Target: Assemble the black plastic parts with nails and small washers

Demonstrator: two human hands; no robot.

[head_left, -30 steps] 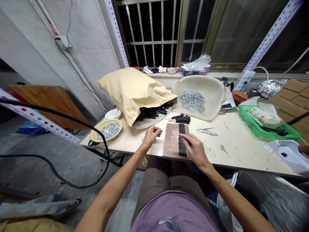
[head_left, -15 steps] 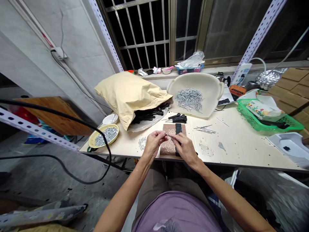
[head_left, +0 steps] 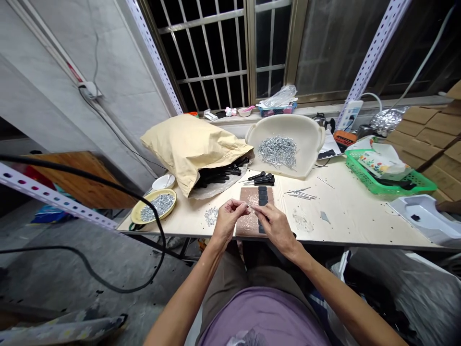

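Observation:
My left hand [head_left: 227,220] is closed in a pinch above the table's front edge, on something too small to make out. Close beside it, my right hand [head_left: 275,223] is also pinched, and a thin metal piece seems to show between the fingertips. Beneath them lies a brown board [head_left: 247,226] with a row of black pieces [head_left: 263,198] on it. Several black-handled parts with thin metal shafts [head_left: 261,179] lie just behind the board. Small metal bits [head_left: 211,216] are scattered to its left, and loose metal rods [head_left: 301,193] to its right.
A yellow dish [head_left: 172,213] of small metal pieces sits at the left. Behind stand a cream sack [head_left: 187,144] with black parts and a white basin [head_left: 310,154] of metal pins. At the right are a green basket [head_left: 374,190] and a white plastic tray [head_left: 427,218].
The camera view has shifted slightly, moving the table's things a little left and mostly down in the picture. Both hands stay together, fingertips still pinched.

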